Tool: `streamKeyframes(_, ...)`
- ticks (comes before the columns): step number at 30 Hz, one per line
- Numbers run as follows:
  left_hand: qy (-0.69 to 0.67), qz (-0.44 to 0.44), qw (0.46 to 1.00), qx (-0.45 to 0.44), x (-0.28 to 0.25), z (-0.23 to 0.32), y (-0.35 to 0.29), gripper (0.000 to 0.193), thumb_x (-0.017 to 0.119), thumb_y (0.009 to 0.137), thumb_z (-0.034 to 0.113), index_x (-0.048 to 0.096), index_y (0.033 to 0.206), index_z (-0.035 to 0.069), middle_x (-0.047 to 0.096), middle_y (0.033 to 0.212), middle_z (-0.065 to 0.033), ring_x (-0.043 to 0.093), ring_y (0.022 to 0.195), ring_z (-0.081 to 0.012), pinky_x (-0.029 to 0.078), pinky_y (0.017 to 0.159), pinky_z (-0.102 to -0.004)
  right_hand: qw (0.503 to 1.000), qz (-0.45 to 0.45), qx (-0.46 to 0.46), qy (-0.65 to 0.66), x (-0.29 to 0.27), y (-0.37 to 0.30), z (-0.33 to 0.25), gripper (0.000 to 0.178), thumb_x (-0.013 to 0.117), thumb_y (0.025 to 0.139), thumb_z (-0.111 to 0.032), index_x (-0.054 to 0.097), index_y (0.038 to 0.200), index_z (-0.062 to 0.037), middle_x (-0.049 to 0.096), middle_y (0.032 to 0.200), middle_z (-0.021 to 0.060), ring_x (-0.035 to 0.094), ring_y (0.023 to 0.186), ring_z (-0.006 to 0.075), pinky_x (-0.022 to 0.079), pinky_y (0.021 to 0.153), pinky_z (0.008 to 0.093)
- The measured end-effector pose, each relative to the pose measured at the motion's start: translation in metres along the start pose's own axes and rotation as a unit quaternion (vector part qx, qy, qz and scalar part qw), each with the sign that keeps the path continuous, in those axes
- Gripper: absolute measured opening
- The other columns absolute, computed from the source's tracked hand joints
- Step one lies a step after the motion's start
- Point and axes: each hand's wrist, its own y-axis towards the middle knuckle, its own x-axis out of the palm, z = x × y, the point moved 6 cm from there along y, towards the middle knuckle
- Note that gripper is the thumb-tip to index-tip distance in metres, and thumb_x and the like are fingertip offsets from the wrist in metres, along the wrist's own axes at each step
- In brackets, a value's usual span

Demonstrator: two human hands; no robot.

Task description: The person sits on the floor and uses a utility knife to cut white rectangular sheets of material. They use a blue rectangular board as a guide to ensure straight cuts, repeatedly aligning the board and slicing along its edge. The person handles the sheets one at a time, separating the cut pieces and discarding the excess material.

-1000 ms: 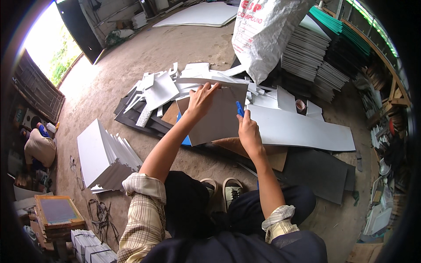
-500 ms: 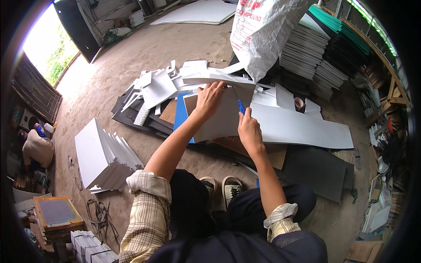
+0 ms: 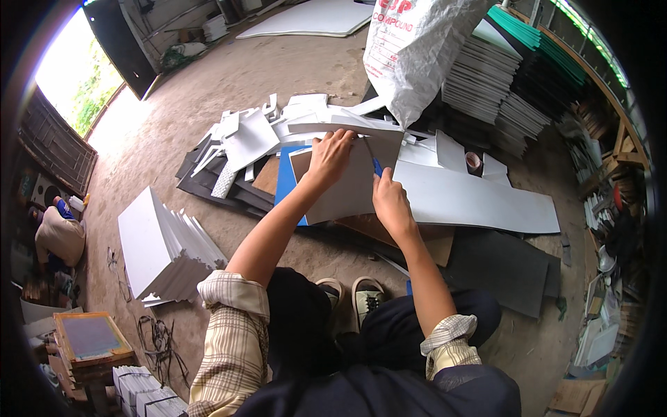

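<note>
My right hand (image 3: 393,201) is closed round a blue-handled utility knife (image 3: 377,167), whose blade lies against a grey-white foam sheet (image 3: 351,191). Bent over the far edge of that sheet are the fingers of my left hand (image 3: 331,157), gripping and pressing there. Along this edge a narrow strip (image 3: 302,128) stands up; whether it is part of the sheet I cannot tell. Beneath lie a blue board (image 3: 285,182) and a brown board (image 3: 436,249). A long white sheet (image 3: 479,199) stretches off to the right.
White offcuts (image 3: 251,140) heap up beyond my hands, with a large white sack (image 3: 417,59) behind. A stack of white sheets (image 3: 149,243) stands at left, black sheets (image 3: 500,271) lie at right, and a roll of tape (image 3: 473,162) sits among scraps. Another person (image 3: 60,236) crouches far left.
My right hand and the knife have shifted slightly left across the foam sheet. The left hand stays at the sheet's far edge.
</note>
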Motion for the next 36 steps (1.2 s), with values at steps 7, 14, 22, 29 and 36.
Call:
streamKeyframes(7, -0.009, -0.049, 0.999, -0.008, -0.002, -0.001, 0.000, 0.024, 0.051, 0.081, 0.014, 0.051, 0.105, 0.011, 0.057, 0.095, -0.0066, 0.056, 0.090, -0.0256, 0.042, 0.070, -0.0449, 0.998, -0.051, 0.008, -0.025, -0.010, 0.009, 0.002, 0.029, 0.038, 0.092, -0.022, 0.043, 0.093, 0.0069, 0.056, 0.064, 0.0283, 0.059, 0.067, 0.0433, 0.049, 0.055, 0.0477)
streamKeyframes(14, 0.001, -0.048, 0.999, -0.004, -0.001, -0.002, 0.000, 0.024, 0.050, 0.081, 0.014, 0.051, 0.105, 0.011, 0.056, 0.095, -0.0046, 0.055, 0.091, -0.0225, 0.038, 0.072, -0.0456, 0.999, -0.032, -0.017, -0.009, 0.009, 0.017, 0.002, 0.025, 0.039, 0.092, -0.023, 0.041, 0.090, 0.0025, 0.055, 0.063, 0.0303, 0.056, 0.066, 0.0465, 0.048, 0.055, 0.0504)
streamKeyframes(22, -0.002, 0.004, 1.000, 0.023, -0.005, -0.002, -0.001, 0.013, 0.054, 0.081, 0.018, 0.053, 0.094, 0.015, 0.055, 0.086, 0.0014, 0.055, 0.084, -0.0177, 0.032, 0.072, -0.0433, 0.999, -0.031, -0.025, -0.005, 0.012, 0.034, 0.000, 0.024, 0.040, 0.091, -0.021, 0.042, 0.089, 0.0028, 0.055, 0.064, 0.0304, 0.056, 0.066, 0.0459, 0.048, 0.055, 0.0500)
streamKeyframes(29, -0.029, -0.020, 0.999, -0.026, -0.002, 0.003, 0.001, 0.017, 0.057, 0.079, 0.024, 0.056, 0.093, 0.014, 0.057, 0.090, -0.0002, 0.054, 0.090, -0.0185, 0.033, 0.073, -0.0422, 0.999, -0.044, -0.011, -0.004, 0.008, 0.039, -0.001, 0.023, 0.041, 0.090, -0.020, 0.041, 0.088, 0.0032, 0.055, 0.064, 0.0302, 0.057, 0.066, 0.0457, 0.048, 0.056, 0.0496)
streamKeyframes(36, -0.001, 0.007, 1.000, -0.015, -0.005, 0.001, 0.000, 0.020, 0.058, 0.079, 0.026, 0.056, 0.094, 0.013, 0.057, 0.091, 0.0009, 0.054, 0.090, -0.0168, 0.034, 0.073, -0.0418, 0.999, -0.029, -0.014, -0.028, 0.011, 0.025, -0.001, 0.024, 0.041, 0.090, -0.021, 0.041, 0.089, 0.0029, 0.055, 0.065, 0.0303, 0.057, 0.068, 0.0457, 0.049, 0.056, 0.0493)
